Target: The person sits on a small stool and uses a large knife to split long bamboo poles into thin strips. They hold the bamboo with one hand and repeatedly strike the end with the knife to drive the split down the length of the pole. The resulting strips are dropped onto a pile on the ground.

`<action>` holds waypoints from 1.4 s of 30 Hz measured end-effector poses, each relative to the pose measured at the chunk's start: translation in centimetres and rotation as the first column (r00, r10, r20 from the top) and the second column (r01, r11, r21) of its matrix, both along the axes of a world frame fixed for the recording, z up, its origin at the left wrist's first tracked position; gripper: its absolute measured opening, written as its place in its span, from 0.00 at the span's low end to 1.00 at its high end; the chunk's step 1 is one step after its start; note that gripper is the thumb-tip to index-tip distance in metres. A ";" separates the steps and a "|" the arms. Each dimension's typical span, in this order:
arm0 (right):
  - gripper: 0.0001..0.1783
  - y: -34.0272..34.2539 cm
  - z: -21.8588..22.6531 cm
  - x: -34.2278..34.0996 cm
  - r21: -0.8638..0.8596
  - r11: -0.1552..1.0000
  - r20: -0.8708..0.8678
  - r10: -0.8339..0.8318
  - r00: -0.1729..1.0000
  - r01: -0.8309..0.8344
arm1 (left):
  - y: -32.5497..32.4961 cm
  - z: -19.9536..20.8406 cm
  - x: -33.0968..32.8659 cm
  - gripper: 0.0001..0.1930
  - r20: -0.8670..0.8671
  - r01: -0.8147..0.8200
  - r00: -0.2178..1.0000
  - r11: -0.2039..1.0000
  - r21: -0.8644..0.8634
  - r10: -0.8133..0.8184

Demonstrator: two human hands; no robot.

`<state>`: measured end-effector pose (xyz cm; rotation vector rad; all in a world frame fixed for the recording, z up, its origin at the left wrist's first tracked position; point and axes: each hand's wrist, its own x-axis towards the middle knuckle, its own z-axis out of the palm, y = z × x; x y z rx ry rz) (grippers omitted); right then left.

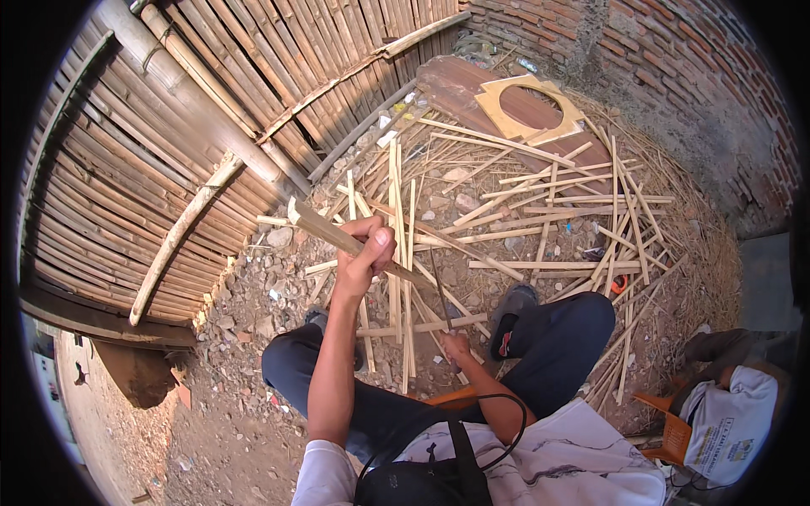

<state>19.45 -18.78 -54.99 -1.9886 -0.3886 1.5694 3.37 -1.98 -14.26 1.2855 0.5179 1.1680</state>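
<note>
My left hand [368, 251] is closed round a thick split bamboo piece [316, 226], raised in front of me and slanting from upper left to lower right. Its pale cut end points toward the bamboo wall. Lower and to the right, my right hand [457, 347] grips the handle of a long, narrow-bladed knife [441, 291]. The dark blade points away from me, its edge side close to the lower end of the bamboo piece; whether they touch I cannot tell. Several pale bamboo strips [395, 278] lie on the ground beneath and beyond my hands.
A bamboo slat wall [194, 126] stands at the left, a brick wall [675, 67] at the back right. Against them lie a brown board [447, 88] and a yellowish panel with a round hole [489, 105]. At right are an orange tape measure [620, 283] and an orange chair [675, 434].
</note>
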 end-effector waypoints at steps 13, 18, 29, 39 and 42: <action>0.09 0.2 4.6 0.9 0.094 0.995 -0.102 -0.007 0.995 0.016 | -0.9 0.4 0.9 0.29 -0.069 0.052 0.996 0.998 0.034 -0.049; 0.13 2.4 5.8 0.1 0.279 0.930 -0.152 -0.206 0.967 0.242 | -1.2 0.2 0.5 0.29 -0.092 -0.064 0.994 0.998 0.017 0.066; 0.13 -0.8 1.8 0.3 0.038 0.990 -0.110 -0.128 0.986 0.133 | -1.3 0.8 1.1 0.29 -0.159 -0.099 0.981 0.991 0.085 0.112; 0.13 -0.1 -1.1 0.3 0.281 0.958 0.091 -0.091 0.992 0.062 | -1.4 1.2 2.0 0.28 -0.172 -0.090 0.980 0.993 0.076 0.102; 0.14 -1.6 2.2 -0.5 -0.064 0.997 0.078 0.043 0.996 -0.038 | -1.4 0.8 1.4 0.28 -0.169 -0.112 0.977 0.987 0.114 0.131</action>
